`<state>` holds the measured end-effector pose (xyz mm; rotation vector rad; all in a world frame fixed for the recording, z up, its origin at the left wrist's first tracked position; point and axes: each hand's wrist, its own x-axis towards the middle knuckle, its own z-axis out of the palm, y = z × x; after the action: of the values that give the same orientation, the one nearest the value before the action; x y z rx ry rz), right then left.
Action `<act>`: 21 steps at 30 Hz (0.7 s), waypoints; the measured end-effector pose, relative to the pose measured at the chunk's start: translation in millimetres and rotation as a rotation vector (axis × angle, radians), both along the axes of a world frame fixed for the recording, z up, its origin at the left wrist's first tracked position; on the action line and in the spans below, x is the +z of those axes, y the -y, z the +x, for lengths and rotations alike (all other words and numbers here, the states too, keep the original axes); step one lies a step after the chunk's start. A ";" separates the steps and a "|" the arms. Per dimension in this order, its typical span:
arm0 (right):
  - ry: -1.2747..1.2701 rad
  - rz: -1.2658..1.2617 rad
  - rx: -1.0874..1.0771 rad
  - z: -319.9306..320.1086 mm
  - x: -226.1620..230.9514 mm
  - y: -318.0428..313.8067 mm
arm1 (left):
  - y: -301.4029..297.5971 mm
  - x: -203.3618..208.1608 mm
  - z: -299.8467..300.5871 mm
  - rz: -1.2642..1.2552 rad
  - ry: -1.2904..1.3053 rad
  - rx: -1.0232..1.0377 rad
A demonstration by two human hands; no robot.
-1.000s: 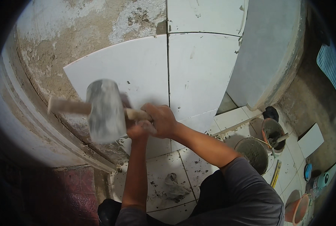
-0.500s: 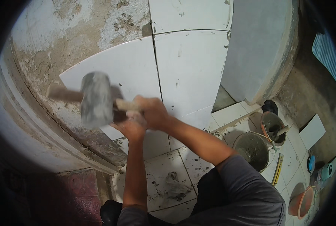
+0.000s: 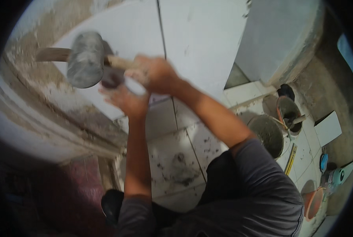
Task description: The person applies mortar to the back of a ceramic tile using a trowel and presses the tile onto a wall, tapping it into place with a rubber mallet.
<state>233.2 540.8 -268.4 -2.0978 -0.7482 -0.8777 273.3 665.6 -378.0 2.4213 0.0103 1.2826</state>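
My right hand (image 3: 156, 76) is wrapped round the wooden handle of a rubber mallet (image 3: 86, 60). The mallet's grey, dusty head hangs to the left of that hand, with the end of the handle sticking out beyond it. Just below, my left hand (image 3: 125, 98) is open, its fingers spread over the lower part of a large white tile (image 3: 135, 29) on the wall; I cannot tell how firmly it touches. A dark gap divides this tile from another white tile (image 3: 202, 51) to its right.
At right on the tiled floor stand a bucket of grey mortar (image 3: 266, 136) and an orange bucket (image 3: 289, 110) with a tool in it. A yellow level (image 3: 290, 159), an orange pail (image 3: 314, 203) and a loose white tile (image 3: 328, 129) are nearby. A crumpled rag (image 3: 180, 168) lies below my hands.
The view has shifted, so the wall and my hands sit higher in the picture. My left hand's fingers now show spread below the mallet. My right hand keeps its grip on the mallet.
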 end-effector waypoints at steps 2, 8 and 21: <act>0.178 -0.002 0.150 -4.4 -2.1 8.2 | 0.3 0.7 1.5 0.068 0.007 0.120; 0.066 -0.230 -0.132 -1.5 23.9 26.3 | 2.7 7.4 -15.2 -0.054 0.043 -0.062; 0.266 -0.244 -0.005 -10.7 37.8 17.9 | 3.3 16.8 -20.8 -0.093 0.047 -0.128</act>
<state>222.5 522.8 -230.6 -2.2178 -1.0332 -1.1319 252.5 662.3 -361.1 2.2741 -0.0944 1.2533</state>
